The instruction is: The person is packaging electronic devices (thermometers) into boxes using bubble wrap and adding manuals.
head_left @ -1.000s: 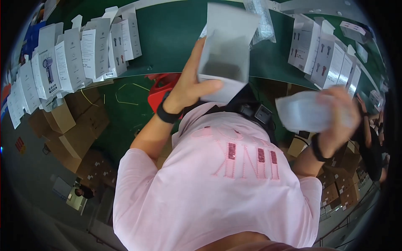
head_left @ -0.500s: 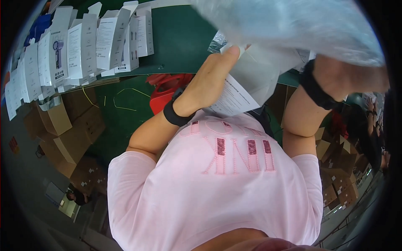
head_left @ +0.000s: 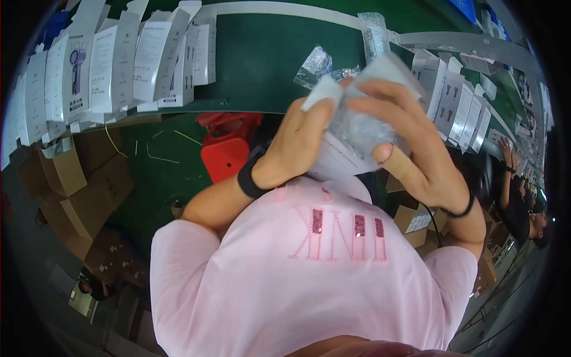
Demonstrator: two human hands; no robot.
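In front of my chest, my left hand [head_left: 297,140] grips a white carton [head_left: 342,153] by its far left edge, thumb against a raised flap. Small print covers the side of the carton nearest me. My right hand [head_left: 419,143] is at the carton's right side, with its fingers curled over crumpled clear plastic wrapping [head_left: 360,128] at the carton's mouth. Blur softens the right fingers and the plastic. Whatever the wrapping may contain cannot be made out. Just beyond the hands, small clear packets [head_left: 315,64] lie on the green tabletop [head_left: 256,59].
Several white cartons [head_left: 107,68] with raised flaps stand in a row at the left. More cartons [head_left: 452,98] stand at the right, near a rolled clear plastic packet [head_left: 373,35]. Below the table are a red stool [head_left: 229,146] and brown boxes [head_left: 77,202]. Another person [head_left: 523,202] is at far right.
My right hand has come down and left from the upper right, bringing the large clear plastic to the carton. The left hand still grips the carton. The right-hand cartons are now uncovered.
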